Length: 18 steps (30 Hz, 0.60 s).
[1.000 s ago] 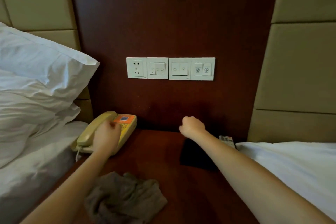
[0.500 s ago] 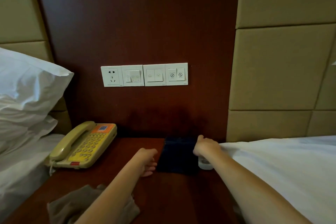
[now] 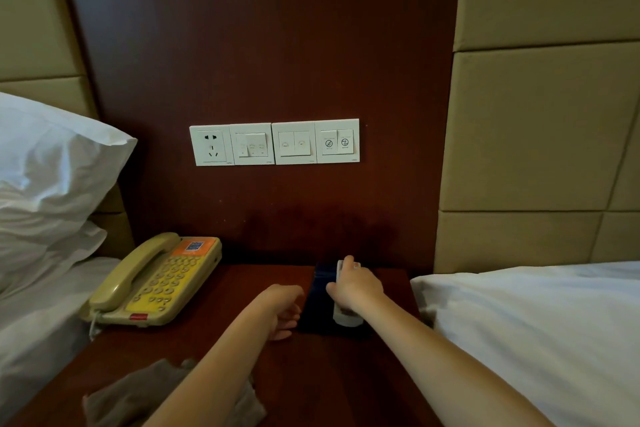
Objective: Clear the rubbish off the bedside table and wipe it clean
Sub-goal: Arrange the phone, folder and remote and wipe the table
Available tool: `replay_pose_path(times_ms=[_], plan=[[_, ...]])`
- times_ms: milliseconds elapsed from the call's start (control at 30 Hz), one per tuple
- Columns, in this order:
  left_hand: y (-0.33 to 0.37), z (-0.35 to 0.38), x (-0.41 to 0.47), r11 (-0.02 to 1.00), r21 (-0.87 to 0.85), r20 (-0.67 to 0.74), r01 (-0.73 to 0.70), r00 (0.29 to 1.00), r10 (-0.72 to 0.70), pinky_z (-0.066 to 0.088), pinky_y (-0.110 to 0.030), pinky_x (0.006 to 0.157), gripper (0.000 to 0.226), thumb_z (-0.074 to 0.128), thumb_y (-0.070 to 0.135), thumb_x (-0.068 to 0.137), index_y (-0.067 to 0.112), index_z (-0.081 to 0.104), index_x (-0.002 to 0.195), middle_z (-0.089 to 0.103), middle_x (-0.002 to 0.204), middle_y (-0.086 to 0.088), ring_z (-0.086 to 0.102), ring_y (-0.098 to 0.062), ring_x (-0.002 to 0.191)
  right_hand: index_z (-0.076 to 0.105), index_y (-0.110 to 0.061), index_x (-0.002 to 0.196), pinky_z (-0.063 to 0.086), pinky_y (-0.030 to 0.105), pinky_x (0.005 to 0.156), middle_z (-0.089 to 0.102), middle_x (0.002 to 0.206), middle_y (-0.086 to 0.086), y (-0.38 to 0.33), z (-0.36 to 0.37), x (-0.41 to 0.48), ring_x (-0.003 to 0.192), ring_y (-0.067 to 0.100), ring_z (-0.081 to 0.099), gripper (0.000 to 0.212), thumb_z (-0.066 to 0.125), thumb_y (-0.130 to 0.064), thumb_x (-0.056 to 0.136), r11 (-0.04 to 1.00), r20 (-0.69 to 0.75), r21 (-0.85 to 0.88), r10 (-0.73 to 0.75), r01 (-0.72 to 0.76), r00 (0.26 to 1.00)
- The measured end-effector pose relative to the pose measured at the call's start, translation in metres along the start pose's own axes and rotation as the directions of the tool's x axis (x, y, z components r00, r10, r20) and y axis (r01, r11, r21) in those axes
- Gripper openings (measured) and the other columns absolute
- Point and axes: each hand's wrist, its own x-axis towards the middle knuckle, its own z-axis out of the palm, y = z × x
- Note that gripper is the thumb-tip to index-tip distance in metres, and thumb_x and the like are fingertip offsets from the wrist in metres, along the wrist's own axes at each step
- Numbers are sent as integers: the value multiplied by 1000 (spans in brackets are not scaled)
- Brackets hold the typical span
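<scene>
1. A white remote control (image 3: 343,317) is gripped by the right hand (image 3: 356,288), fingers closed round it, right of centre in the frame over the dark bedside table (image 3: 221,340).
2. Under the remote a dark blue flat thing (image 3: 320,302) is seen, maybe a folder, too dim to tell tbh.
3. The left hand (image 3: 282,308) is rested at its left edge, loosely curled, nothing held.
4. A brown cloth (image 3: 138,395) is bunched at lower left, partly covered by the left forearm.
5. A yellow phone (image 3: 156,282) is parked at mid left.
</scene>
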Motion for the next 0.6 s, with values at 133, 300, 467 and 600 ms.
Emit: replay_pose_path(times_ms=[133,300,467,600], plan=[[1,2,2,1000,10,6,21,1000,-21,44,-31,82,29,49,32,95,5,59,88,57,91,-7,53,-17,81,19,-14,147,41,32,67,41,141,12,-10,8,-9,116,28,52,67,50,-42,94,1000,15,-10,-16,17,1000],[0,6,6,999,-27,-24,42,999,-43,41,-30,76,27,48,27,95,6,58,83,55,85,-6,50,-16,75,12,-17,150,44,33,77,41,142,12,-19,14,-16,121,29,50,76,51,-48,93,999,11,-35,-32,32,999],[-1,5,5,999,-31,-15,32,999,-33,42,-31,77,24,47,24,96,6,58,85,54,85,-6,50,-16,75,21,-15,146,46,36,77,48,135,11,-18,5,-17,115,29,55,67,42,-52,95,998,17,-60,-31,32,999],[-4,2,3,1000,1,4,-22,1000,22,43,-31,80,18,50,20,94,7,58,84,54,84,-6,50,-15,74,39,-12,133,41,35,74,58,124,10,-6,-22,-13,111,28,57,40,38,-35,100,998,-118,-60,12,-19,993]])
